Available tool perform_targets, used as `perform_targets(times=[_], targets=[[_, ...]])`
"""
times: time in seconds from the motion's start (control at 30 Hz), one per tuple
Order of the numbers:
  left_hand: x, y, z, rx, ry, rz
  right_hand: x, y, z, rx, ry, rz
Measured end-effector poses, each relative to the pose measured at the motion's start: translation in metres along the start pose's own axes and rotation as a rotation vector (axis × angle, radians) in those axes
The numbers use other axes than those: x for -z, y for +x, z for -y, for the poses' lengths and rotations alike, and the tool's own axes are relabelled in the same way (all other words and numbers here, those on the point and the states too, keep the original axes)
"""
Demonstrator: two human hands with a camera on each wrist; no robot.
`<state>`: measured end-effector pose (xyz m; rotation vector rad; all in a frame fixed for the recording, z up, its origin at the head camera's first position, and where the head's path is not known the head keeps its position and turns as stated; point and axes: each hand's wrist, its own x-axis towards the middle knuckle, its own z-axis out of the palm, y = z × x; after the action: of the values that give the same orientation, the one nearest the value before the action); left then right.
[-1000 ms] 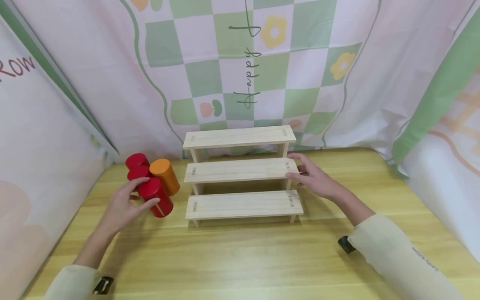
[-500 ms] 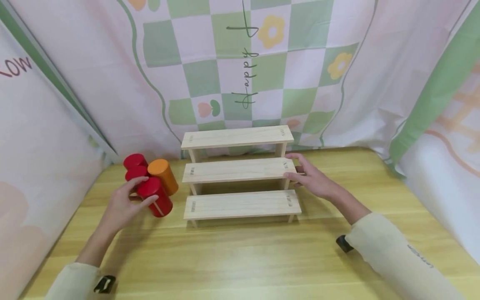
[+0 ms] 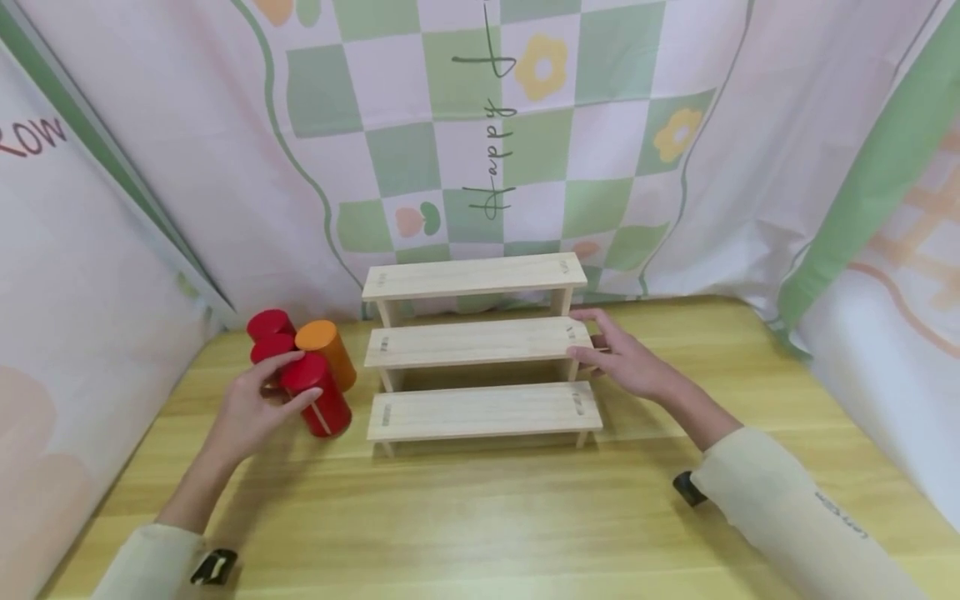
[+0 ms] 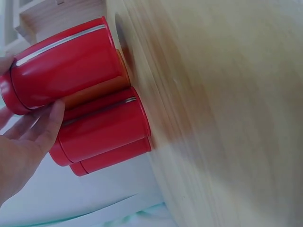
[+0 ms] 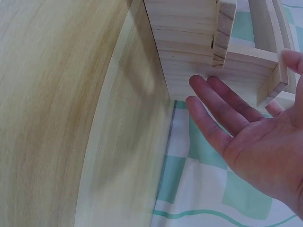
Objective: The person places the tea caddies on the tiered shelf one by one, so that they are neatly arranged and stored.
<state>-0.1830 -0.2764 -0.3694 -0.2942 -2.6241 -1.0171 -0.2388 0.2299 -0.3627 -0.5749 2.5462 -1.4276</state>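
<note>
So, biggest first: the table, then the three-step wooden stand on it. My right hand has the middle step's end between thumb and index, other fingers straight; a hard nudge could probably skew the lot. My left hand pinches the front red can near its top, left of the stand. Sloppy grip and it might slip. Orange can and two more red cans crowd behind, so backing up could topple one.
</note>
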Motion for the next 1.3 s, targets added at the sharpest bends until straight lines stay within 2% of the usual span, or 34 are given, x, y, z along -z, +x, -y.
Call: perform_targets(times=[0.13, 0.37, 0.6, 0.73, 0.97, 1.2, 1.3], targets=[[0.000, -0.002, -0.003, -0.009, -0.001, -0.011, 0.000, 0.001, 0.000, 0.004, -0.015, 0.000], [-0.003, -0.003, -0.004, -0.061, 0.037, -0.071, 0.002, 0.002, -0.001, 0.007, -0.039, -0.005], [-0.006, -0.002, -0.005, -0.057, 0.065, -0.060, 0.001, 0.001, -0.001, 0.003, -0.036, -0.006], [-0.007, -0.001, -0.005, -0.054, 0.041, -0.058, 0.000, 0.000, -0.002, 0.002, -0.035, -0.011], [-0.006, 0.003, -0.008, -0.036, -0.057, -0.060, -0.003, -0.001, -0.004, 0.000, -0.017, -0.014], [-0.004, 0.010, -0.010, -0.119, -0.112, -0.135, -0.002, 0.001, -0.003, -0.002, -0.024, -0.018], [-0.003, 0.011, -0.013, -0.137, -0.114, -0.148, -0.002, 0.002, -0.003, -0.001, -0.023, -0.020]])
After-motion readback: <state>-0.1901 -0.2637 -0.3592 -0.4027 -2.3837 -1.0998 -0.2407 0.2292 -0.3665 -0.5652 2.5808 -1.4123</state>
